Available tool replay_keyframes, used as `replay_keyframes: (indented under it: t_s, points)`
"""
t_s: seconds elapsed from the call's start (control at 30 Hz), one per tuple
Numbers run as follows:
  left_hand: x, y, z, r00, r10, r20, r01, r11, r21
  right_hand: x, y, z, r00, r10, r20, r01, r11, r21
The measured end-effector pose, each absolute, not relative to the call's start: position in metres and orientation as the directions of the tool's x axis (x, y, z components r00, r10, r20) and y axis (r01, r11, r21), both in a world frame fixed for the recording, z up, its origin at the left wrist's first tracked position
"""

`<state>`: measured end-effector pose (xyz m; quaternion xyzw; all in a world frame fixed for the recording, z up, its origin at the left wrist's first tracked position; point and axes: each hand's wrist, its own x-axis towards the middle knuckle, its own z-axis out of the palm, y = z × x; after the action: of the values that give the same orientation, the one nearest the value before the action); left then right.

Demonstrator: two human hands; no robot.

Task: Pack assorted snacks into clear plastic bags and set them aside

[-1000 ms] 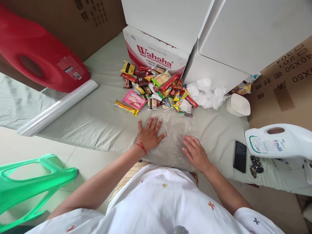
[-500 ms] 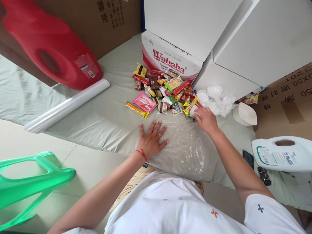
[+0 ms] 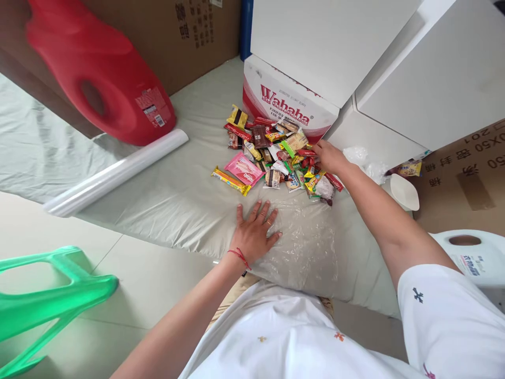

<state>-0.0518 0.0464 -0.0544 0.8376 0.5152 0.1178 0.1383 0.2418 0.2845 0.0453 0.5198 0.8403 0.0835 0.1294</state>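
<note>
My left hand (image 3: 254, 231) lies flat with fingers spread on a sheet of clear plastic film (image 3: 303, 247) spread over the pale sheet-covered mattress (image 3: 173, 195). My right hand (image 3: 328, 156) reaches into the far side of a pile of small snack packets (image 3: 276, 155), its fingers curled onto a red packet (image 3: 306, 153). I cannot tell whether it grips the packet. A pink wafer packet (image 3: 244, 168) and a long yellow bar (image 3: 230, 180) lie at the pile's left edge.
A Wahaha carton (image 3: 290, 105) and white boxes (image 3: 394, 68) stand behind the pile. A red jug (image 3: 98, 73) and a roll of film (image 3: 118, 171) lie at left, a green stool (image 3: 51, 295) lower left. White bowl (image 3: 404, 192), white jug (image 3: 469, 252) and crumpled plastic (image 3: 365, 160) at right.
My right hand left the film and reached forward and up into the back of the snack pile. My left hand stayed flat on the film. The view shifted left.
</note>
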Motion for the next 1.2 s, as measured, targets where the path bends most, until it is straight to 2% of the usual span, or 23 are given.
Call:
replay_keyframes:
  t_s: [0.13, 0.3, 0.53, 0.63, 0.7, 0.73, 0.83, 0.9, 1.0, 1.2]
  points:
    - [-0.052, 0.046, -0.056, 0.439, 0.896, 0.076, 0.834, -0.437, 0.337, 0.247, 0.283, 0.043, -0.455, 0.882, -0.122, 0.841, 0.471, 0.267]
    - [-0.053, 0.047, -0.054, 0.436, 0.896, 0.079, 0.832, -0.435, 0.345, 0.236, 0.290, 0.055, -0.408, 0.874, -0.265, 0.816, 0.479, 0.323]
    - [-0.052, 0.048, -0.056, 0.436, 0.895, 0.089, 0.819, -0.436, 0.373, 0.242, 0.264, 0.114, -0.369, 0.913, -0.177, 0.869, 0.406, 0.283]
    - [-0.052, 0.047, -0.057, 0.435, 0.896, 0.091, 0.820, -0.436, 0.371, 0.241, 0.225, 0.134, -0.389, 0.917, -0.083, 0.899, 0.398, 0.184]
    - [-0.052, 0.047, -0.057, 0.438, 0.894, 0.094, 0.818, -0.440, 0.372, 0.235, 0.190, 0.137, -0.411, 0.910, -0.047, 0.908, 0.413, 0.065]
    - [-0.052, 0.047, -0.057, 0.439, 0.893, 0.095, 0.817, -0.441, 0.372, 0.231, 0.171, 0.134, -0.425, 0.902, -0.072, 0.905, 0.425, -0.018]
    - [-0.052, 0.047, -0.057, 0.438, 0.894, 0.094, 0.818, -0.440, 0.371, 0.217, 0.117, 0.108, -0.495, 0.822, -0.281, 0.864, 0.431, -0.262]
    - [-0.052, 0.047, -0.056, 0.437, 0.895, 0.092, 0.819, -0.439, 0.370, 0.208, 0.089, 0.082, -0.518, 0.754, -0.404, 0.850, 0.402, -0.340]
    - [-0.052, 0.047, -0.054, 0.438, 0.895, 0.089, 0.818, -0.438, 0.373, 0.196, 0.060, 0.046, -0.471, 0.741, -0.480, 0.879, 0.345, -0.329]
    - [-0.055, 0.046, -0.053, 0.473, 0.876, 0.098, 0.795, -0.472, 0.382, 0.199, 0.026, 0.034, -0.391, 0.829, -0.400, 0.921, 0.356, -0.161]
